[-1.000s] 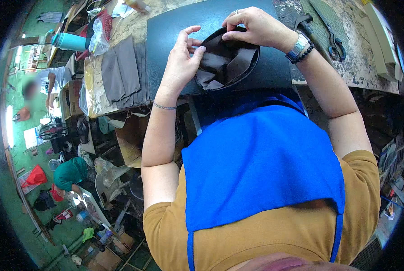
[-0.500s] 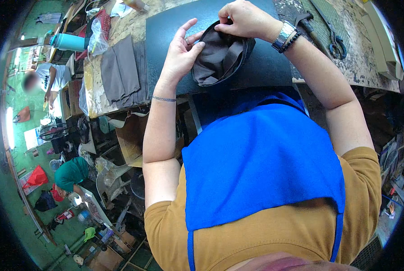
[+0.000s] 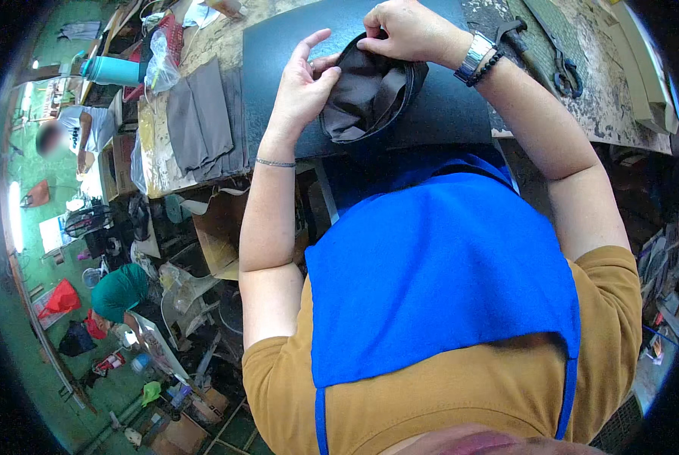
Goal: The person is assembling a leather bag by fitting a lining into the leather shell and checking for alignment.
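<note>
A dark fabric pouch [image 3: 362, 102] with a brown cloth lining stands on the black work mat [image 3: 286, 45], its mouth turned up toward me. At its left rim is my left hand [image 3: 305, 91], the thumb and bent fingers holding the edge while the index finger sticks out. My right hand [image 3: 404, 34] pinches the far rim between thumb and fingers. Creases of the lining show inside the mouth. The outer side of the pouch is mostly hidden from above.
Left of the mat lie brown cloth pieces [image 3: 199, 121]. A hammer [image 3: 518, 42] and black-handled scissors [image 3: 567, 76] rest beyond my right forearm. A turquoise bottle [image 3: 116, 70] and a plastic bag [image 3: 163, 61] are at the table's left. Two people are farther left.
Both hands keep their hold on the pouch's rim. The fingers of my right hand have shifted slightly, and the whole view has moved a little.
</note>
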`<state>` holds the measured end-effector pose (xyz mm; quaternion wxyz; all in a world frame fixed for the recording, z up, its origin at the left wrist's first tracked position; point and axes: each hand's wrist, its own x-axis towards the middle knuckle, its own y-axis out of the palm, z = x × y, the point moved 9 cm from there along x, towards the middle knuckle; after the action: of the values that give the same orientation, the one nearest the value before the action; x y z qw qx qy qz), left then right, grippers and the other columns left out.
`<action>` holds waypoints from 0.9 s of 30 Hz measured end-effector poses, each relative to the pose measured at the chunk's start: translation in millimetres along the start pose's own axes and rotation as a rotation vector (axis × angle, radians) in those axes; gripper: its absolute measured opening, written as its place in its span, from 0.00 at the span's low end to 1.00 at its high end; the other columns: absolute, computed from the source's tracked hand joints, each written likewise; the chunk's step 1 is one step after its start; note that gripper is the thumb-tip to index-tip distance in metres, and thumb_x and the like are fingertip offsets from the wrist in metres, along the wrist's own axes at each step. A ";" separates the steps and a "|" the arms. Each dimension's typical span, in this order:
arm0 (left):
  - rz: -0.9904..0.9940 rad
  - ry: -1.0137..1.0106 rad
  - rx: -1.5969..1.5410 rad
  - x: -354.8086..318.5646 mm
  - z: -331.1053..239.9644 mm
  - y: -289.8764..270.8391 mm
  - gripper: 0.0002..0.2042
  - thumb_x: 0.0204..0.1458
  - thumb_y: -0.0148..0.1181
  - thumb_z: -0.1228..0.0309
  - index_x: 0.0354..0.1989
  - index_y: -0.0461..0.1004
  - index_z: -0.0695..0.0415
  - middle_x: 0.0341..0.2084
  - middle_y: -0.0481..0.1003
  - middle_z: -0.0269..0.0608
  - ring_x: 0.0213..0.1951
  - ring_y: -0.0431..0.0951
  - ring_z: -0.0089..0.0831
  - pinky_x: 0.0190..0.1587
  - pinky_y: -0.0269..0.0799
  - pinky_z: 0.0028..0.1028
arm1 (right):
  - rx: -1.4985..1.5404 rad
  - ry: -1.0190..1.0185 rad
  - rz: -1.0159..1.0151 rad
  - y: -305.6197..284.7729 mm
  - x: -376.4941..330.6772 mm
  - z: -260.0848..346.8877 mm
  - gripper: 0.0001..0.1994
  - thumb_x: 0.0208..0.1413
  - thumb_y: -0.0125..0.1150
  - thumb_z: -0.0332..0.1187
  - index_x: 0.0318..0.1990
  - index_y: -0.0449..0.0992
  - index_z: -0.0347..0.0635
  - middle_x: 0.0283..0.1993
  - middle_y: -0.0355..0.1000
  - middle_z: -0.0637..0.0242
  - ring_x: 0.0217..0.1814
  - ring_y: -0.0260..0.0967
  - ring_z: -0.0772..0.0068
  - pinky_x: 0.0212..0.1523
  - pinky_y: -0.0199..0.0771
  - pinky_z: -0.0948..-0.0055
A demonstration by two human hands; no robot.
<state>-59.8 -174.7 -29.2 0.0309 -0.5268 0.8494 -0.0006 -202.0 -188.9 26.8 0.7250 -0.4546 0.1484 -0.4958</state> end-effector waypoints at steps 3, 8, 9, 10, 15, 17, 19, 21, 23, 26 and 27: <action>-0.066 0.029 0.175 1.3 -11.8 2.5 0.28 0.51 0.64 0.77 0.62 0.61 0.58 0.38 0.79 0.46 0.39 0.78 0.24 0.42 0.75 0.23 | -0.025 0.009 -0.005 -0.8 -1.0 0.3 0.12 0.46 0.64 0.39 0.23 0.78 0.37 0.24 0.73 0.49 0.28 0.74 0.47 0.32 0.74 0.58; -0.136 0.041 0.432 1.7 -23.9 2.3 0.28 0.50 0.66 0.76 0.60 0.64 0.56 0.35 0.79 0.40 0.37 0.77 0.19 0.41 0.74 0.20 | -0.021 -0.001 -0.005 -0.3 -1.5 1.3 0.12 0.46 0.64 0.38 0.23 0.78 0.37 0.23 0.73 0.49 0.28 0.73 0.47 0.32 0.73 0.58; -0.145 0.040 0.444 1.6 -24.8 2.1 0.27 0.50 0.66 0.76 0.60 0.65 0.56 0.35 0.79 0.39 0.37 0.77 0.18 0.40 0.74 0.20 | -0.022 0.000 -0.007 -1.4 -2.2 2.1 0.12 0.46 0.64 0.38 0.23 0.78 0.37 0.23 0.73 0.49 0.28 0.73 0.47 0.32 0.73 0.58; -0.144 0.041 0.445 2.4 -24.9 2.0 0.27 0.50 0.66 0.76 0.60 0.65 0.56 0.35 0.79 0.39 0.37 0.77 0.18 0.40 0.74 0.20 | -0.015 0.002 -0.007 -2.2 -2.6 3.1 0.12 0.45 0.64 0.38 0.23 0.78 0.37 0.23 0.73 0.49 0.28 0.73 0.47 0.32 0.73 0.57; -0.129 0.004 0.473 5.8 -24.5 3.1 0.26 0.49 0.67 0.75 0.59 0.69 0.53 0.34 0.80 0.38 0.34 0.76 0.16 0.39 0.73 0.18 | -0.019 -0.013 -0.022 -3.5 -5.2 3.3 0.12 0.46 0.64 0.38 0.23 0.78 0.37 0.24 0.73 0.49 0.28 0.73 0.47 0.32 0.73 0.57; -0.116 0.027 0.464 8.2 -22.2 4.1 0.26 0.49 0.67 0.75 0.59 0.70 0.53 0.34 0.80 0.38 0.34 0.76 0.16 0.38 0.73 0.18 | -0.036 -0.019 -0.026 -4.6 -6.2 3.7 0.11 0.45 0.64 0.37 0.23 0.77 0.37 0.24 0.73 0.48 0.29 0.73 0.47 0.32 0.73 0.57; -0.102 0.050 0.454 9.8 -24.9 8.8 0.25 0.49 0.67 0.75 0.58 0.71 0.52 0.34 0.80 0.38 0.33 0.76 0.15 0.38 0.72 0.17 | -0.031 -0.021 -0.041 -5.0 -7.4 3.3 0.11 0.45 0.64 0.37 0.23 0.77 0.37 0.24 0.73 0.48 0.28 0.73 0.47 0.32 0.73 0.57; -0.171 0.125 0.512 10.1 -34.4 10.4 0.24 0.46 0.67 0.72 0.55 0.73 0.50 0.32 0.82 0.42 0.32 0.80 0.21 0.38 0.76 0.23 | -0.027 -0.021 -0.055 -6.1 -9.0 3.1 0.11 0.45 0.63 0.37 0.23 0.77 0.37 0.24 0.73 0.48 0.28 0.73 0.47 0.32 0.73 0.57; -0.172 0.133 0.523 9.4 -36.2 14.1 0.24 0.46 0.67 0.71 0.55 0.73 0.50 0.32 0.82 0.42 0.32 0.81 0.22 0.38 0.76 0.23 | -0.001 -0.025 -0.058 -7.1 -11.0 3.2 0.11 0.46 0.63 0.37 0.23 0.77 0.36 0.24 0.73 0.48 0.28 0.73 0.47 0.31 0.73 0.57; -0.173 0.203 0.614 8.5 -47.7 18.8 0.23 0.48 0.67 0.71 0.56 0.73 0.51 0.32 0.82 0.41 0.33 0.80 0.20 0.38 0.75 0.21 | 0.034 -0.019 -0.052 -13.4 -14.0 7.5 0.11 0.46 0.63 0.37 0.23 0.77 0.36 0.24 0.73 0.48 0.27 0.73 0.47 0.30 0.72 0.58; -0.171 0.248 0.693 8.3 -51.8 21.4 0.23 0.50 0.66 0.72 0.56 0.72 0.52 0.32 0.82 0.39 0.35 0.79 0.17 0.38 0.74 0.19 | 0.035 -0.016 -0.051 -12.9 -14.5 6.5 0.11 0.46 0.63 0.37 0.23 0.77 0.36 0.24 0.73 0.48 0.27 0.73 0.47 0.30 0.72 0.58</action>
<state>-85.4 -174.3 21.3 0.1041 -0.5499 0.7492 -0.3543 -212.0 -174.4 37.3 0.7212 -0.4494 0.1222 -0.5129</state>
